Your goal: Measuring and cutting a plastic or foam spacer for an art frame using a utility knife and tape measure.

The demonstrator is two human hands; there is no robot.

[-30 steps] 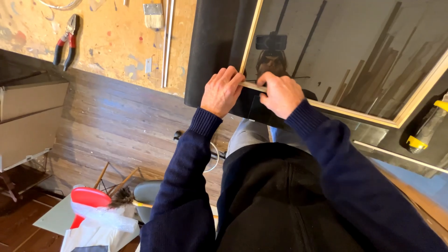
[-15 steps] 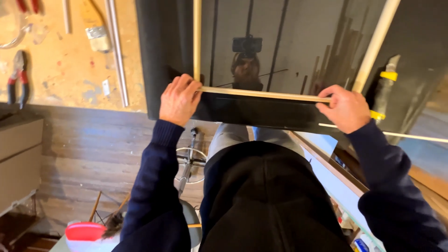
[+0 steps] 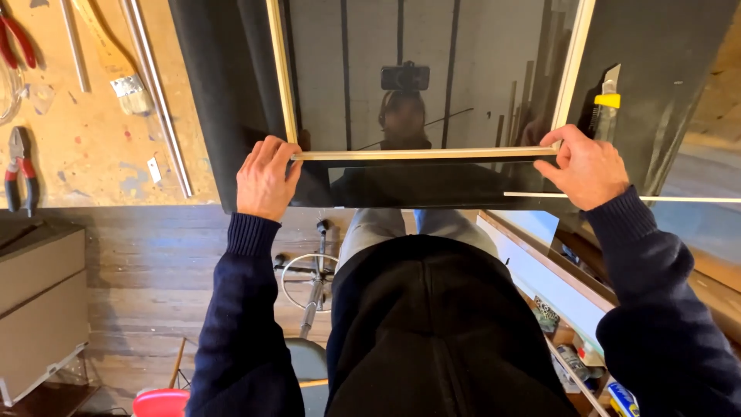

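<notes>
Left to right: I see pliers [image 3: 19,166] and a brush [image 3: 116,66] on the workbench [image 3: 85,147]. My left hand [image 3: 265,179] pinches the left end of a thin wooden strip [image 3: 424,154], which lies level across the dark glass pane [image 3: 424,77] between two upright strips. My right hand [image 3: 587,166] pinches the strip's right end. A yellow utility knife [image 3: 607,104] lies just beyond it.

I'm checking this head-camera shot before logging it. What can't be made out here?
- Head view: the far ends of the two upright wooden strips, cut off by the top edge.
- The fingers of the left hand and right hand cover both ends of the cross strip.
- Glass pane: reflections mask its surface.
- Utility knife: blade state too small to tell.
</notes>
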